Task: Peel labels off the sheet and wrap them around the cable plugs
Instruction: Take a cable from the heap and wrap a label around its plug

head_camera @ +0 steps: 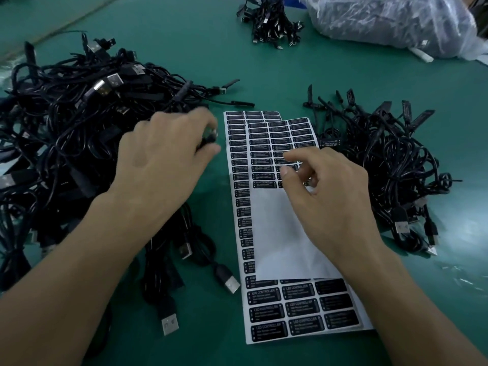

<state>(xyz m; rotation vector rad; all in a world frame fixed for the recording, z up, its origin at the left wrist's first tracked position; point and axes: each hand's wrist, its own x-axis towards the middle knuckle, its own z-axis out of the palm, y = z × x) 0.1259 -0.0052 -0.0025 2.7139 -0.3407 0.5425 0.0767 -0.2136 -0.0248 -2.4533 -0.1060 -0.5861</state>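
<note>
Two white label sheets (280, 241) with rows of black labels lie overlapped on the green table, the upper one bare white in its lower half. My right hand (327, 196) hovers over the upper sheet, thumb and forefinger close together at a black label (289, 169) near the last printed rows. My left hand (163, 159) grips a black cable plug (210, 136) at the edge of the big tangled cable pile (66, 128) on the left. The plug is blurred and mostly hidden by my fingers.
A second pile of black cables (390, 165) lies right of the sheets, one with a label on it. A smaller cable bundle (272, 22) and a clear plastic bag (396, 19) sit at the back. Loose USB plugs (169, 323) lie near the front left.
</note>
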